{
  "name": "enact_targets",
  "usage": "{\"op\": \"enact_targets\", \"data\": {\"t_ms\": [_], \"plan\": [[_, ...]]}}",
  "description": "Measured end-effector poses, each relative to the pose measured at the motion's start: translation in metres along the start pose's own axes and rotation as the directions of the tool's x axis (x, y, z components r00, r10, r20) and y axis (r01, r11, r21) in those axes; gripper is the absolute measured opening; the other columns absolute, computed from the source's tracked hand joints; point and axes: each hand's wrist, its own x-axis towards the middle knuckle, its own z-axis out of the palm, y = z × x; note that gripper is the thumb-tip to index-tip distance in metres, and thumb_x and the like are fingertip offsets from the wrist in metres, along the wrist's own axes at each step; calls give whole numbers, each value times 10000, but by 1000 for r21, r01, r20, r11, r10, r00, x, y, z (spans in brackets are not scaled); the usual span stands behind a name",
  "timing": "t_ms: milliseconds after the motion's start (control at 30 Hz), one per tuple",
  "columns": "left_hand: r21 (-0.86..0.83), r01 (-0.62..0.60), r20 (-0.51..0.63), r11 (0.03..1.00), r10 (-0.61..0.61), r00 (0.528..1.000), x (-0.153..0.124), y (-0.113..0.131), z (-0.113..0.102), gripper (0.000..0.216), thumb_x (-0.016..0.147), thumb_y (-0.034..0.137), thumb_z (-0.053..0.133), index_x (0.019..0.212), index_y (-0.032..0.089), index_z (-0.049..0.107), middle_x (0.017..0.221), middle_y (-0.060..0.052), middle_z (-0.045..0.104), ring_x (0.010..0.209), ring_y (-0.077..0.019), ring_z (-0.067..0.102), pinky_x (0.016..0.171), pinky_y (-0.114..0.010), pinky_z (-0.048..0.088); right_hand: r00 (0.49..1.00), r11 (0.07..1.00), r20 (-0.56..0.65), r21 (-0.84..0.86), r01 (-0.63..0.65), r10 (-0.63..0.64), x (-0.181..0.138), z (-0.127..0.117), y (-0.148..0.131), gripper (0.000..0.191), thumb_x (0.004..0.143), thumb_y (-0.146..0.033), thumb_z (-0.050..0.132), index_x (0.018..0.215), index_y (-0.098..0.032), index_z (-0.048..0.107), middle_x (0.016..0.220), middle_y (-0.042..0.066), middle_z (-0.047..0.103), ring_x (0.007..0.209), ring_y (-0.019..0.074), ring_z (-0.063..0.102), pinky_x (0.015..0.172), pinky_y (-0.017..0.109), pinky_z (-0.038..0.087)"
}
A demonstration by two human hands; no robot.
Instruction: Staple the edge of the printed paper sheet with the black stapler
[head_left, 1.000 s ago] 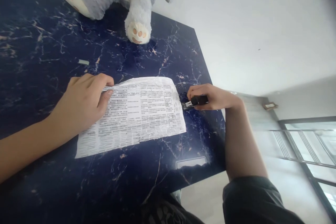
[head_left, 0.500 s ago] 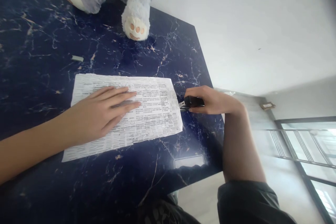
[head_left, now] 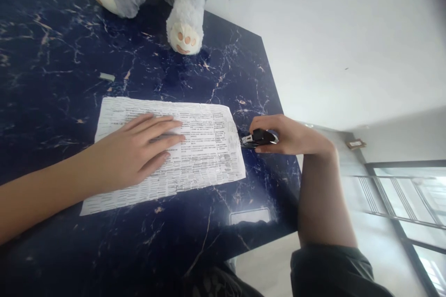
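Dark blue, white-veined bench (head_left: 223, 79) beside a pale wall (head_left: 313, 46): the left hand (head_left: 135, 151), which a second ago pinched the far left edge of the printed paper (head_left: 205, 153), now lies flat on its left half, fingers extended, slightly spread and gripping nothing. At the paper's right edge, the right hand (head_left: 291, 137) has its fingers curled around a glossy black stapler (head_left: 260, 137) with a metal front. Far off, a fluffy grey-and-cream plush toy (head_left: 187, 7) is cut off by the frame. Whether the stapler's tip overlaps the creased paper is hard to tell; its print is illegible.
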Motion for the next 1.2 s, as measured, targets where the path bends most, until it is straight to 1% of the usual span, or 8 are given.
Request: {"op": "enact_targets", "data": {"t_ms": [167, 333, 467, 633, 967, 1067, 1133, 1200], "plan": [[89, 56, 36, 994, -59, 998, -1, 0, 3, 654, 1118, 483, 401, 1737, 313, 272, 1804, -10, 275, 1661, -344, 282, 1387, -591, 179, 997, 999, 48, -11, -52, 52, -8, -2, -12, 177, 950, -384, 738, 1022, -237, 669, 1016, 37, 681, 839, 198, 598, 745, 364, 437], [128, 69, 78, 989, -80, 994, -3, 1, 3, 718, 1116, 603, 356, 1754, 319, 190, 1827, -3, 184, 1688, -335, 187, 1396, -570, 124, 985, 986, 66, -71, -154, 159, -11, 2, -16, 153, 956, -376, 704, 1012, -239, 668, 1053, 61, 692, 923, 244, 643, 800, 401, 461], [162, 50, 125, 986, -70, 990, -3, 2, 1, 740, 1108, 654, 345, 1754, 332, 180, 1838, -22, 118, 1699, -333, 140, 1388, -579, 99, 986, 986, 57, -75, -149, 154, -6, 7, -17, 163, 969, -389, 692, 997, -235, 648, 1044, 63, 690, 905, 244, 642, 790, 402, 459], [210, 40, 118, 977, -66, 991, -3, 5, -1, 694, 1105, 666, 343, 1726, 366, 261, 1833, -19, 176, 1687, -411, 140, 1339, -701, 28, 995, 995, 50, -50, -87, 90, 1, 14, -19, 156, 994, -377, 675, 1007, -232, 619, 1053, 62, 685, 897, 233, 632, 782, 395, 458], [174, 46, 95, 984, -63, 993, -3, 1, 4, 706, 1073, 679, 360, 1718, 408, 259, 1826, 4, 212, 1689, -406, 136, 1333, -711, 29, 999, 999, -35, -52, -15, 13, 12, 22, -27, 105, 991, -251, 646, 1089, -218, 661, 1106, 73, 664, 966, 231, 629, 845, 406, 475], [155, 38, 74, 987, -50, 996, -3, 0, 5, 707, 1067, 666, 397, 1716, 422, 260, 1823, 7, 221, 1684, -411, 160, 1330, -722, 45, 998, 1000, -69, -19, 13, -15, 16, 24, -26, 173, 1010, -356, 685, 1111, -218, 660, 1100, 67, 664, 966, 226, 620, 844, 396, 469], [138, 43, 70, 989, -53, 996, -3, -1, 5, 697, 1059, 665, 410, 1705, 434, 285, 1817, 18, 241, 1679, -415, 180, 1327, -729, 60, 996, 998, -83, 63, 26, -21, 18, 26, -24, 348, 992, -526, 725, 1128, -218, 641, 1093, 64, 664, 950, 223, 610, 828, 386, 466], [124, 45, 63, 991, -53, 997, -3, -1, 5, 687, 1054, 664, 419, 1695, 442, 310, 1810, 27, 262, 1675, -418, 193, 1327, -733, 68, 993, 988, -121, 151, 36, -18, 22, 30, -23, 484, 996, -688, 647, 1107, -218, 615, 1057, 59, 651, 900, 211, 585, 792, 378, 455]]}}
